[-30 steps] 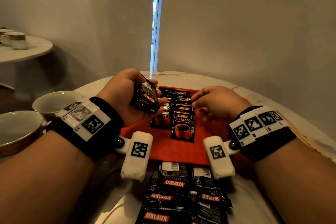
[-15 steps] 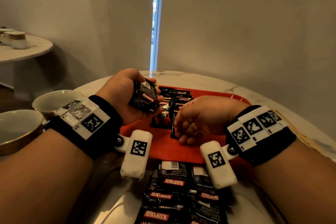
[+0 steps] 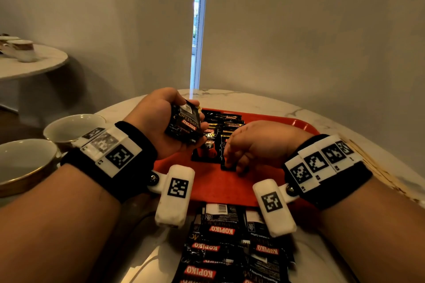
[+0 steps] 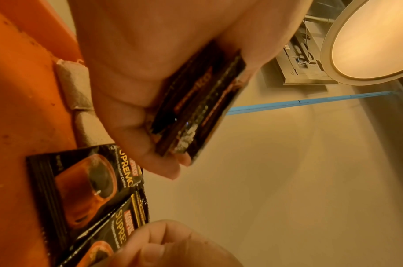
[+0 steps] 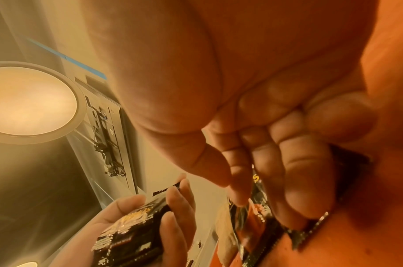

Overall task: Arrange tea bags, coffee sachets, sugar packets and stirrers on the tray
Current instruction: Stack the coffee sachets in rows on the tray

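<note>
My left hand (image 3: 197, 115) hovers over the left side of the red tray (image 3: 218, 188) and grips a stack of black Kopiko coffee sachets (image 3: 184, 124), thumb on top. Two overlapping rows of the same sachets (image 3: 226, 122) lie on the tray. My right hand (image 3: 234, 164) is palm down on the tray, its fingers (image 5: 305, 180) fairly straight and pressing on the front sachet (image 5: 260, 222) of the right row. In the left wrist view, tea bags (image 4: 74, 84) lie on the tray behind the sachets.
A loose pile of Kopiko sachets (image 3: 230, 243) lies on the marble table in front of the tray. Two white cups (image 3: 73, 128) (image 3: 23, 163) stand at the left. Thin wooden sticks (image 3: 377, 172) lie along the table's right side. A wall rises close behind.
My right hand left the stack in my left hand, came down toward me and now presses a sachet onto the tray. The left hand has tilted its stack slightly.
</note>
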Available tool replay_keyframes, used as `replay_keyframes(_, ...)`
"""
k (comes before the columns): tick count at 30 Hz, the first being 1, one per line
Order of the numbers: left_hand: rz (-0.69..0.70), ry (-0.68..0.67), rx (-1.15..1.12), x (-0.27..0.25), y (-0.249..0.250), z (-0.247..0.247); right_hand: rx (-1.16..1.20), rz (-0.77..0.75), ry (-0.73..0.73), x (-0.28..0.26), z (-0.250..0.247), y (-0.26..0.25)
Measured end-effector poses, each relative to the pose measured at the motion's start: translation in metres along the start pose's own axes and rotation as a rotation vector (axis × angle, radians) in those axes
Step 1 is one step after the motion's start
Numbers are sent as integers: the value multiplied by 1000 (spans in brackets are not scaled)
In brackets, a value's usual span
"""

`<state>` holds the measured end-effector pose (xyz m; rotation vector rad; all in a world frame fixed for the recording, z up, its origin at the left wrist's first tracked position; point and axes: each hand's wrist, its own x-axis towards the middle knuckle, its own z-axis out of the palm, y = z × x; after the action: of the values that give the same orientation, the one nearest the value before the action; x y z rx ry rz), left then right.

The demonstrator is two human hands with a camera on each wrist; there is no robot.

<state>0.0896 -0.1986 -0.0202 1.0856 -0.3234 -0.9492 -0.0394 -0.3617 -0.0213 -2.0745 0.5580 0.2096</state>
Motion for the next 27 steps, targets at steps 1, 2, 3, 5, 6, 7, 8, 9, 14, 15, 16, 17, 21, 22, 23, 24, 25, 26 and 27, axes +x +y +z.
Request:
replay_keyframes(1, 0, -1, -4, 0, 0, 0, -5, 8, 3, 1, -1, 0)
replay_keyframes(2, 0, 2, -5, 0, 0, 1, 1, 18, 4, 2, -1, 0)
replay_keyframes(3, 2, 7, -4, 0, 0, 1, 15, 26, 3, 3, -2, 0)
replay_keyframes(5, 7, 6, -3, -1, -1, 1, 26, 37, 4, 2, -4, -2)
replay_keyframes(6, 10, 6, -3, -1, -1, 1, 20, 40, 6, 1, -3, -3)
replay_keyframes(7, 13, 7, -1, -1, -1, 1, 11, 38, 10, 0, -3, -3)
replay_keyframes(8, 14, 7, 1, -1, -1, 1, 4, 34, 16, -1, -3, -4)
replay_keyframes(9, 14, 6, 3, 0, -1, 1, 3, 31, 21, -1, -3, -4)
replay_keyframes(14, -4, -13, -2, 1, -1, 2, 24, 25, 21, -4, -1, -5)
replay_keyframes(15, -8, -15, -5, 1, -1, 2, 23, 27, 16, -4, -2, -5)
replay_keyframes(16, -9, -15, -7, 1, -1, 1, 17, 29, 12, -4, -2, -5)
replay_keyframes(17, -10, -13, -10, 2, -1, 1, -3, 33, 14, -5, -3, -6)
replay_keyframes(21, -19, -9, -17, 4, -2, -1, -105, 107, -72, -12, -3, -9)
replay_keyframes(22, -17, -8, -15, 4, -2, -1, -101, 134, -114, -13, 0, -9)
replay_keyframes(23, -15, -7, -13, 4, -2, -1, -89, 156, -140, -14, 3, -9)
replay_keyframes(24, -14, -5, -10, 4, -2, 0, -74, 173, -149, -13, 5, -8)
replay_keyframes(25, -13, 0, -9, 4, -1, 0, -62, 183, -150, -13, 6, -7)
replay_keyframes(26, -15, 4, -11, 4, -1, -1, -56, 188, -152, -13, 7, -7)
replay_keyframes(27, -18, 8, -17, 3, -1, -1, -50, 188, -153, -12, 6, -7)
